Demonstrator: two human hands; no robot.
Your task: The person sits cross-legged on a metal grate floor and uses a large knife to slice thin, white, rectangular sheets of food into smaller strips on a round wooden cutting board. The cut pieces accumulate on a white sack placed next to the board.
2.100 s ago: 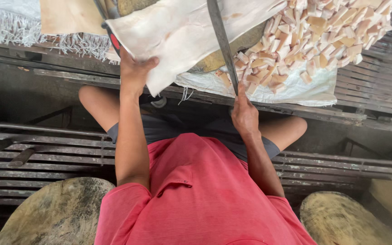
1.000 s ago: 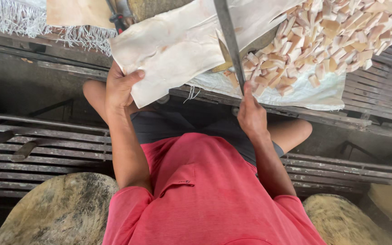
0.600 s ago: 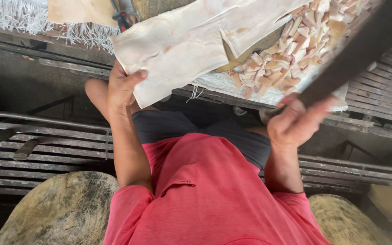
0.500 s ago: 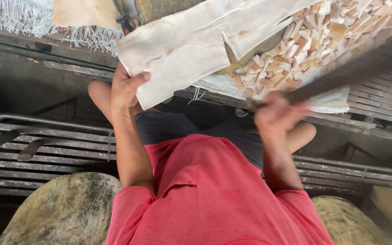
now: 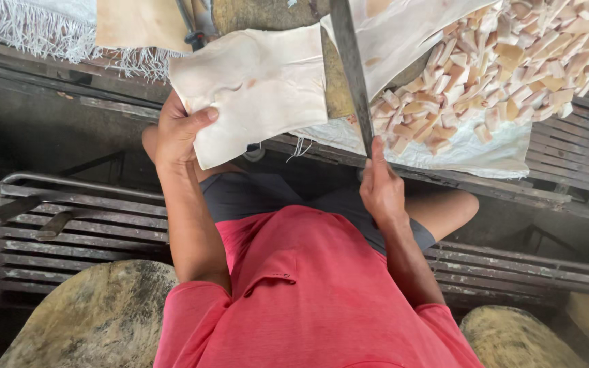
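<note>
Pale, flat sheet of skin-like material (image 5: 257,88) is pinched at its seven-o'clock corner by the left hand (image 5: 175,133). At three o'clock, the right hand (image 5: 380,187) grips the long dark blade (image 5: 350,68), mid-cutting; the next stroke needs the sheet held taut.

both hands (image 5: 178,133) (image 5: 380,187) raised, fingers clenched

a heap of small pale cut chunks (image 5: 512,68) lies on a white woven sack (image 5: 472,153) at the upper right. a fringed white cloth (image 5: 28,20) hangs at the upper left, with a tan board (image 5: 138,24) beside it. metal grating (image 5: 83,225) runs across the middle. two worn round wooden blocks (image 5: 97,320) (image 5: 519,341) sit at the bottom corners.
</note>
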